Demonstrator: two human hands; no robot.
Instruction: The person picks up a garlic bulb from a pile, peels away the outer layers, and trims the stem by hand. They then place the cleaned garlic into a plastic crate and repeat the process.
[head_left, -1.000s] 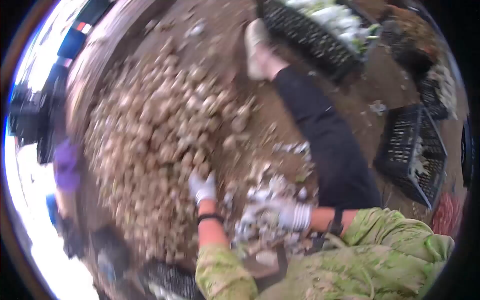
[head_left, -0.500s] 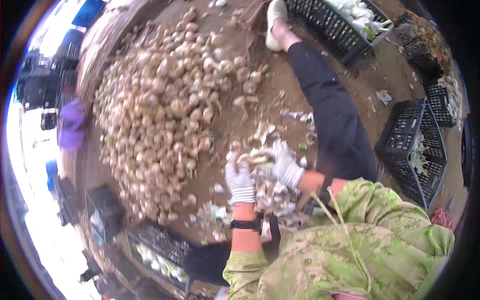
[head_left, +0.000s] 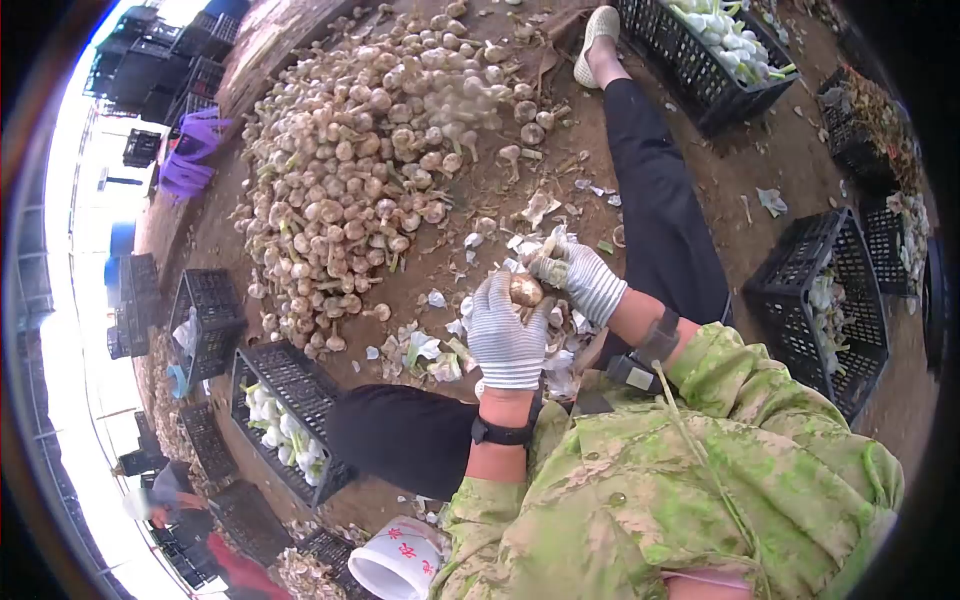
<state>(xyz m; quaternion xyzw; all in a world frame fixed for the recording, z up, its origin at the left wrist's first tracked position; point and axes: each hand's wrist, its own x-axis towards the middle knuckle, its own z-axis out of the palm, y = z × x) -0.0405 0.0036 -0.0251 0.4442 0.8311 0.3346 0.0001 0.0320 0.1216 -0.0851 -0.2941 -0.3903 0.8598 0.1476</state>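
Just right of the frame's center, the left hand (head_left: 510,335), in a striped work glove, curls its fingers around a brownish garlic bulb (head_left: 526,290). The right hand (head_left: 585,278), gloved alike, bends its fingers close beside the bulb's upper right side; whether they grip anything is unclear. White and papery scraps (head_left: 425,348) litter the brown ground below and around the hands. A large heap of unpeeled garlic (head_left: 345,190) spreads across the upper left. Black crates holding white garlic stand at upper right (head_left: 700,75) and lower left (head_left: 290,400). A white bucket with red lettering (head_left: 395,560) tilts at the bottom, beside the green patterned jacket (head_left: 640,490).
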